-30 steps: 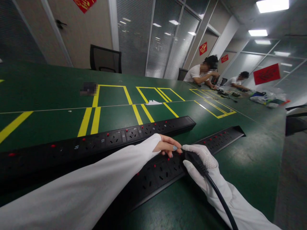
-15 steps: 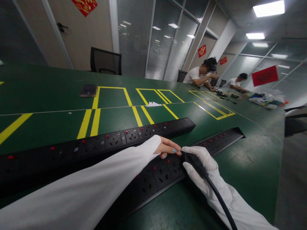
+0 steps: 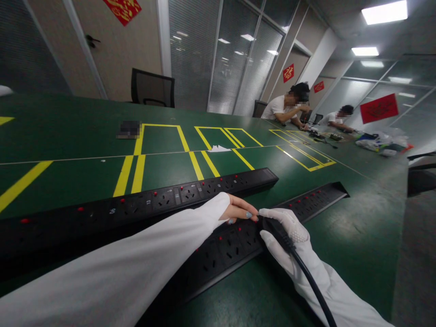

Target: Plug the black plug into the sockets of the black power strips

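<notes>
My right hand [image 3: 288, 231], in a white glove, is closed round a black power plug [image 3: 270, 225] with a thick black cord. The plug is over a long black power strip [image 3: 235, 245] with red lights; my hand hides whether its pins are in a socket. My left hand [image 3: 240, 209], with bare fingers coming out of a white sleeve, stretches them out over the same strip. Its fingertips reach close to the plug and my right fingertips; exact contact is hard to make out. A second black power strip [image 3: 184, 193] lies behind, partly covered by my left sleeve.
The green table [image 3: 357, 236] carries yellow tape outlines [image 3: 161, 125]. Farther back are a white paper scrap [image 3: 220, 148] and a blurred dark object [image 3: 129, 129]. Two people sit at the far right, near cables [image 3: 316, 135] and plastic bags [image 3: 381, 141].
The view has shifted slightly. Both hands, the plug and the strips stay almost in place; the lower fingertip of my left hand shows a little less.
</notes>
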Available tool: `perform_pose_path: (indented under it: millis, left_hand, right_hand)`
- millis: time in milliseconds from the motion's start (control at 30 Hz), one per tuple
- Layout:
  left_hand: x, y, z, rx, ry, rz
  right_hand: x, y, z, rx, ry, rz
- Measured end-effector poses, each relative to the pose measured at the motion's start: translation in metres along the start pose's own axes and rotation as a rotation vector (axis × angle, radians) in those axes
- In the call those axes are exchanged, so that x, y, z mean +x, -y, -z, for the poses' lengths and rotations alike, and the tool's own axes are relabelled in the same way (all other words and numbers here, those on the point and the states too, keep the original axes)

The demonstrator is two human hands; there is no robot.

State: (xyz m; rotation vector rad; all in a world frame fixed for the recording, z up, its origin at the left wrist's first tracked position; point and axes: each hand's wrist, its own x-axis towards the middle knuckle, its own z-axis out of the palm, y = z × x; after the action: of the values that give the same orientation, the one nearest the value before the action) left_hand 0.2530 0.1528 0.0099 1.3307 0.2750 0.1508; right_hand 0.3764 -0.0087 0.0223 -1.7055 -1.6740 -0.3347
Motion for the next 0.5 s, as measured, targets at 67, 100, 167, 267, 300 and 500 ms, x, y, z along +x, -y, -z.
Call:
perform_pose_path:
  millis: [67, 100, 167, 267, 300, 500]
  left_hand:
    - [0.0003, 0.0006, -0.0002, 0.0, 0.001, 0.006]
    - [0.0004, 0.001, -0.0003, 0.005, -0.001, 0.008]
    - [0.0007, 0.0019, -0.0002, 0.019, -0.006, 0.006]
    - [0.0012, 0.0029, -0.0006, 0.024, -0.014, -0.012]
    - [0.0012, 0.003, -0.001, 0.028, -0.018, -0.011]
    - [0.0002, 0.0018, -0.0054, 0.007, -0.058, -0.037]
  right_hand:
    - [0.0002, -0.0003, -0.0005, 0.001, -0.002, 0.003]
    - [0.0002, -0.0002, -0.0005, 0.0, -0.003, 0.003]
    - [0.0002, 0.0, -0.0004, -0.001, -0.006, 0.003]
    - [-0.0001, 0.0005, 0.0, -0.006, -0.007, -0.001]
    - [-0.0002, 0.0005, 0.0001, -0.007, -0.005, -0.002]
    - [-0.0011, 0.0002, -0.0008, -0.009, -0.012, -0.011]
